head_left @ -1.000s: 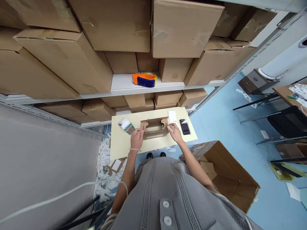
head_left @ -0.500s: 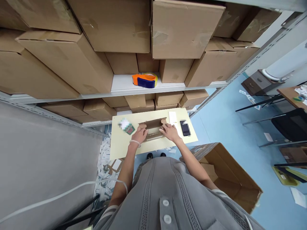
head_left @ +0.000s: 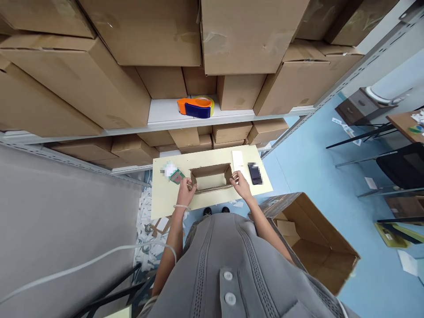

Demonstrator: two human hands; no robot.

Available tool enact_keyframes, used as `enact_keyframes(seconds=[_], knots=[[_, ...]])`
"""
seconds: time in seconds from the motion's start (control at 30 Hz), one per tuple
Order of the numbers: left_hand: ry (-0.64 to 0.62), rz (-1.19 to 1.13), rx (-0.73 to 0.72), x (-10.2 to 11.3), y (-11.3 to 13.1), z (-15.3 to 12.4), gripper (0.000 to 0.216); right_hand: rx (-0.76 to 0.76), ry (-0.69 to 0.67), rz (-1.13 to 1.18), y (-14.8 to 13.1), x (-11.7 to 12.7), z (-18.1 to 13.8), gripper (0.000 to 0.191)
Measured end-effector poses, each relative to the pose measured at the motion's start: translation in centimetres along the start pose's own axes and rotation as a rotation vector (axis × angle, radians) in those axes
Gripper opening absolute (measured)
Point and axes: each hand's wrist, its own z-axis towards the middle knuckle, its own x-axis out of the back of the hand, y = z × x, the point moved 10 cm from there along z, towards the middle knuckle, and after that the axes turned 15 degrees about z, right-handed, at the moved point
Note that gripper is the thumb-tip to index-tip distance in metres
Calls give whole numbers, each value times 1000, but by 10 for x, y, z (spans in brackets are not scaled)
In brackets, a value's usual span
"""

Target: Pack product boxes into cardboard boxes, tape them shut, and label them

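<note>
A small cardboard box (head_left: 210,170) stands open at the top on the cream table, and a pale surface shows inside it. My left hand (head_left: 186,191) grips its left end at the front corner, thumb and fingers on the wall. At the opposite end, my right hand (head_left: 241,184) pinches the right wall near the front corner. To the left of the box lies a green and red packet (head_left: 176,176) beside a blurred white item (head_left: 168,169). A white slip of paper (head_left: 237,159) and a dark phone (head_left: 255,173) lie to the right.
Shelves (head_left: 232,116) full of cardboard boxes rise behind the table (head_left: 162,203). An orange and blue tape dispenser (head_left: 196,107) sits on the middle shelf. A large open carton (head_left: 331,238) stands at my right. Paper scraps (head_left: 149,238) cover the floor at left; a white cable (head_left: 99,256) crosses there.
Both hands have moved apart to the ends of the box. Its end flaps, folded inward under my fingers before, now stand up as walls, and the opening is wider.
</note>
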Motion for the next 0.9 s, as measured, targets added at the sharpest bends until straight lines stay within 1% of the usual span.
enact_keyframes(seconds=[0.1, 0.17, 0.27, 0.37, 0.5, 0.6, 0.73, 0.9], knots=[[76, -47, 79, 1, -7, -6, 24, -14, 37, 66, 4, 0, -5, 30], [105, -60, 93, 1, -6, -11, 26, -18, 60, 94, 5, 0, -9, 35], [96, -67, 38, 0, 2, -19, 23, 1, 83, 143, 4, 1, -15, 42], [75, -74, -2, 0, 6, -26, 24, 47, 67, 162, 1, 1, -21, 45], [33, -56, -12, 0, 6, -30, 28, 97, -7, 60, -3, -3, -25, 49], [30, -27, -19, 2, 7, -30, 27, 138, -50, -29, -8, -7, -25, 48], [36, 11, -25, 3, 10, -29, 26, 170, -66, -125, -14, -9, -21, 45], [29, 41, -20, 3, 9, -28, 26, 164, -81, -166, -14, -10, -19, 41]])
